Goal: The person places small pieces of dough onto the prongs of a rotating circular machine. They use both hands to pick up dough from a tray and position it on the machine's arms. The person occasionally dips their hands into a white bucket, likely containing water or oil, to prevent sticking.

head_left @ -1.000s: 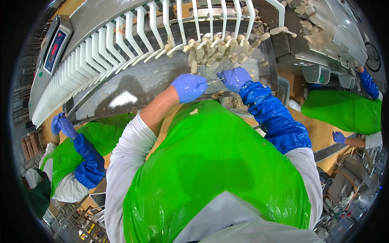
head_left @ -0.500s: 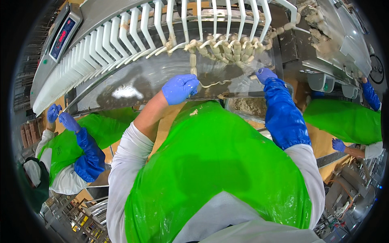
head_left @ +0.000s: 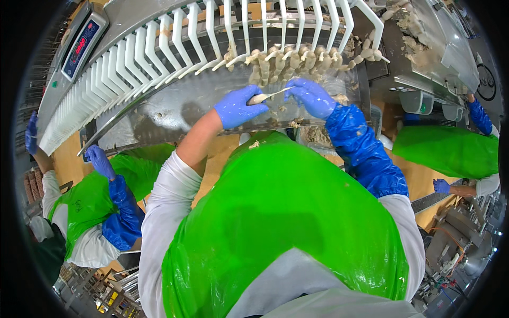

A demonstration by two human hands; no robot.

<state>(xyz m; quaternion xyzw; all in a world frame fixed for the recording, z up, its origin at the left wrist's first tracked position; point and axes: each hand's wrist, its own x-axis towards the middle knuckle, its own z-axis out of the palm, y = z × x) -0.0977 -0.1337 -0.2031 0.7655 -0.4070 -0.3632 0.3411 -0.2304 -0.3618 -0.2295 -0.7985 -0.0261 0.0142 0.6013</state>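
Over the steel tray [head_left: 199, 108], my left hand [head_left: 237, 107] is closed around a pale sausage link [head_left: 257, 99] whose tip sticks out between thumb and fingers. A thin whitish strand of casing [head_left: 279, 92] stretches from that tip to my right hand [head_left: 313, 99], which pinches its other end. Just beyond both hands, several linked sausages [head_left: 292, 64] dangle in loops from white hooks [head_left: 264, 33]. Both hands wear blue gloves, and a blue sleeve covers my right forearm.
A scale [head_left: 82, 47] with a lit display stands at the far left. Co-workers in green aprons [head_left: 87, 204] are at both sides. Sausage links [head_left: 367, 52] extend toward a machine with meat scraps at right. Below the tray's edge sits a bin of scraps [head_left: 316, 135].
My right hand has come left from the links' right end and now pinches the casing strand, which hung loose before. The left co-worker's hands have moved apart.
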